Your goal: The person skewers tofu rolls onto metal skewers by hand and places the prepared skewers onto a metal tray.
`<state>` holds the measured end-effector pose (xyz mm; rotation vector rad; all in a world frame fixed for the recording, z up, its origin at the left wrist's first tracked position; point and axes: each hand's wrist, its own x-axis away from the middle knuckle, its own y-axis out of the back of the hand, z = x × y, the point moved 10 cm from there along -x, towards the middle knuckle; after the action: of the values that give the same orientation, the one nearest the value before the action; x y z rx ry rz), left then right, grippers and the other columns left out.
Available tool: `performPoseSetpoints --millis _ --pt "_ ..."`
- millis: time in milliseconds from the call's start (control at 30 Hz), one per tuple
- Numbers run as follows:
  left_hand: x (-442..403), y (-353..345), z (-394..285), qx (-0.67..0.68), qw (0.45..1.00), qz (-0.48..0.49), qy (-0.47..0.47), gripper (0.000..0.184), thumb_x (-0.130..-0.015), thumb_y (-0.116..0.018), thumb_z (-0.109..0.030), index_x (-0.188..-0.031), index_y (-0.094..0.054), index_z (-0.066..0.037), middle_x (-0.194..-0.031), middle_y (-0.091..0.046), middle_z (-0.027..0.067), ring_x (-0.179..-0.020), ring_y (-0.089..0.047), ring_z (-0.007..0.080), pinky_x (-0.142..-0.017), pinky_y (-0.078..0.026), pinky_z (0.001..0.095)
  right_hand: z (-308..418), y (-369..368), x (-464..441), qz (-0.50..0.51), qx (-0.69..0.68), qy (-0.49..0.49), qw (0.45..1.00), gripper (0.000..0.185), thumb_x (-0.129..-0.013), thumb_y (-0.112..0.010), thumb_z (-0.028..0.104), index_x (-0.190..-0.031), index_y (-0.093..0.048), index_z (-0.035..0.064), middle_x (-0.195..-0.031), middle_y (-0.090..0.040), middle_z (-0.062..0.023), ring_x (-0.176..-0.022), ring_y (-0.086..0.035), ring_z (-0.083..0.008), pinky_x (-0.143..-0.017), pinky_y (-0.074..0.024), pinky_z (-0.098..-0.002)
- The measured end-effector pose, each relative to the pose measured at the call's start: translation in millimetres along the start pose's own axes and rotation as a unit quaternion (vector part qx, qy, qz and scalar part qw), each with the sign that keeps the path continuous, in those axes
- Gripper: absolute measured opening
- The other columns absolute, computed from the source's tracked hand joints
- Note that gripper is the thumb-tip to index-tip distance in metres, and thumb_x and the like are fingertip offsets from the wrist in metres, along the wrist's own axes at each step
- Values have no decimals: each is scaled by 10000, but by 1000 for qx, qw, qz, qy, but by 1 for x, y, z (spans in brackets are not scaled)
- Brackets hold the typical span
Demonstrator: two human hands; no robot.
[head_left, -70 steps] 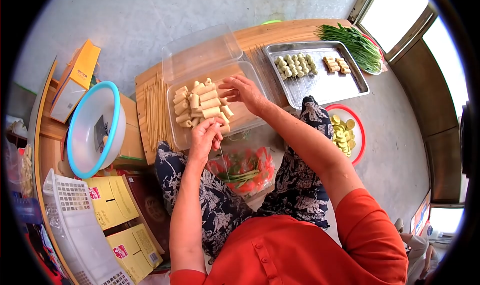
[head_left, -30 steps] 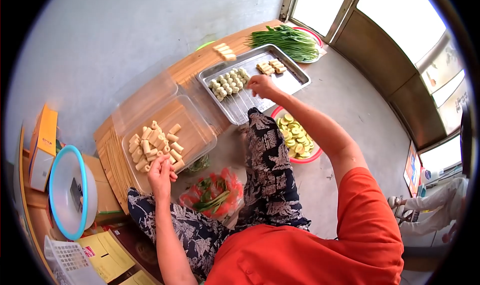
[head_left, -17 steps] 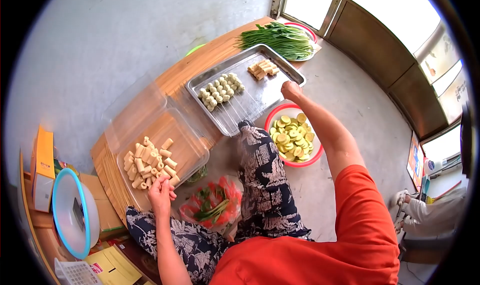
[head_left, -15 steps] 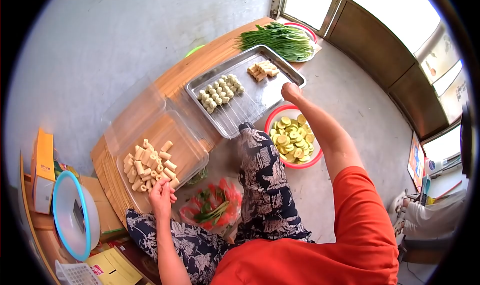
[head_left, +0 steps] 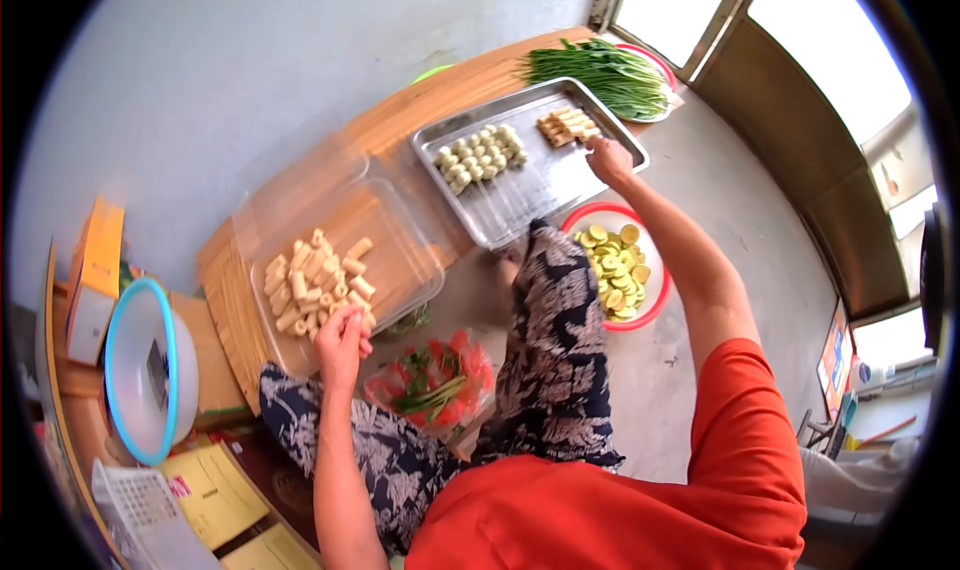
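My left hand (head_left: 343, 345) is at the near edge of a pile of beige tube-shaped pieces (head_left: 318, 278), fingers curled together. Whatever they pinch is hidden. The pieces lie in a clear plastic container (head_left: 412, 260) on the wooden table. My right hand (head_left: 610, 162) is closed over the right part of a metal tray (head_left: 540, 195), by the end of a small stack of browned tube pieces (head_left: 567, 126). I cannot make out what its fingers hold. Rows of pale round balls (head_left: 480, 158) sit at the tray's left side.
A red-rimmed bowl of sliced yellow-green vegetable (head_left: 622, 270) stands below the tray. Long green leafy stalks (head_left: 600, 78) lie at the table's far end. A red plastic bag with greens (head_left: 432, 382) is between my legs. A blue-rimmed basin (head_left: 150, 370) stands at left.
My right hand has moved from the tray's right edge to the stack of browned pieces. My left hand stays by the tube pile. The view has shifted slightly.
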<state>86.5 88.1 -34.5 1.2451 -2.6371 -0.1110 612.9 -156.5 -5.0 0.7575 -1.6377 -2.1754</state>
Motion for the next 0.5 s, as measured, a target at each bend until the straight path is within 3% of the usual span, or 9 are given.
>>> performPoseSetpoints --millis 67,267,367,400,500 --pt "0 2 1 12 1000 1 -14 192 -945 -538 -142 -1068 -639 -34 -705 -592 6 -510 -509 41 -444 -401 173 64 17 4 14 -18 73 997 181 -808 -521 201 -909 -623 92 -814 -657 -191 -831 -641 -363 -722 -488 -489" --pt "4 17 -6 23 999 -6 -33 188 -945 -538 -154 -1049 -641 -35 -700 -587 -3 -510 -504 39 -450 -392 169 237 -17 39 66 -105 204 971 211 -825 -490 248 -843 -641 102 -848 -656 -186 -804 -634 -379 -710 -500 -489" --pt "9 27 -8 41 998 -16 -35 185 -944 -545 -157 -1040 -640 -30 -696 -583 0 -511 -502 40 -451 -393 172 284 -58 69 126 -92 220 963 190 -802 -516 220 -863 -663 116 -849 -675 -143 -833 -649 -349 -736 -521 -458" --pt "12 30 -8 42 998 -20 -34 185 -944 -545 -157 -1040 -640 -30 -696 -583 0 -511 -502 40 -451 -393 172 289 -89 73 176 -100 208 957 209 -804 -526 215 -871 -675 84 -871 -679 -162 -853 -654 -356 -753 -530 -442" --pt "15 39 -8 16 999 -20 -33 192 -950 -529 -152 -1058 -638 -38 -700 -575 -12 -503 -497 28 -442 -387 161 304 -124 90 173 -75 206 960 206 -805 -543 179 -872 -687 47 -889 -677 -193 -860 -661 -361 -745 -541 -421"
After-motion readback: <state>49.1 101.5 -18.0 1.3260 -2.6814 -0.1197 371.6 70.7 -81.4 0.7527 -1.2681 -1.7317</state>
